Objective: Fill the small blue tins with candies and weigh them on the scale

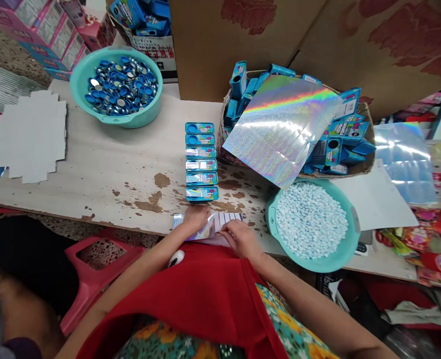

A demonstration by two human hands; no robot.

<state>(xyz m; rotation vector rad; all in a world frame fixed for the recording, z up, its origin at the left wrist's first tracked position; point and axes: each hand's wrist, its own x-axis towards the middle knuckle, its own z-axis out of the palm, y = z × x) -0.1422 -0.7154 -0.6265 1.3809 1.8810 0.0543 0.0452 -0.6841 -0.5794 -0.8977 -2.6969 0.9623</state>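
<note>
Close to my body, a shiny holographic sticker sheet (pixel 210 230) lies at the table's front edge, with a pale striped part on its right. My left hand (pixel 197 218) is closed on the sheet, its fingertips partly hidden. My right hand (pixel 242 238) pinches at the sheet's near right edge; whether a sticker is between the fingers is too small to tell. Just beyond my hands stands a column of several small blue candy boxes (pixel 201 193). The nearer ones carry a shiny strip across their left half; the two farthest show a bare round recess.
A teal basin (pixel 153 110) of blue-and-silver caps stands back left, near a white cardboard cutout (pixel 31 137). To the right, a teal basin (pixel 355 234) holds white candies. Behind it, a holographic sheet (pixel 283 127) covers part of a carton (pixel 369 159) of blue boxes. A red chair (pixel 93 279) is left.
</note>
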